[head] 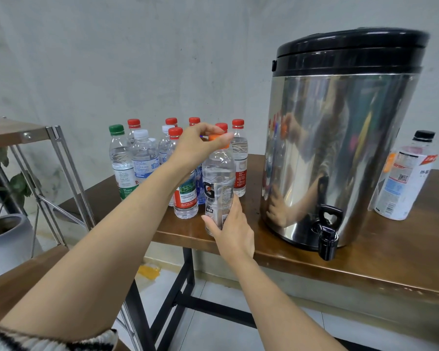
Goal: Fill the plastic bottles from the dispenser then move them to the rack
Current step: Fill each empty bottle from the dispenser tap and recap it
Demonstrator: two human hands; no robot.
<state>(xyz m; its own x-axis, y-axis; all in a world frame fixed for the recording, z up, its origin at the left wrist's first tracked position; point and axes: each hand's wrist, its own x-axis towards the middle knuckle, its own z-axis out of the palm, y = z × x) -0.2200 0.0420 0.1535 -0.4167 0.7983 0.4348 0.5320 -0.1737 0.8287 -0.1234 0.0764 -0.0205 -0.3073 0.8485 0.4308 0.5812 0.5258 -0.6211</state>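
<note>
A clear sports-drink bottle [218,181] with an orange cap stands near the front edge of the brown table [365,262]. My right hand [232,231] wraps its lower body. My left hand [200,145] reaches over from the left, its fingers closed on the orange cap. To the right stands the steel dispenser [340,138] with a black lid; its black tap [327,234] overhangs the table edge. Several capped bottles [142,158] cluster behind my left arm. The rack [23,135] is at the left.
A large bottle with a black cap [406,178] stands right of the dispenser. A potted plant [3,224] in a grey pot sits under the rack's upper shelf. A lower wooden shelf [23,282] lies under my left forearm. Black table legs stand on a tiled floor.
</note>
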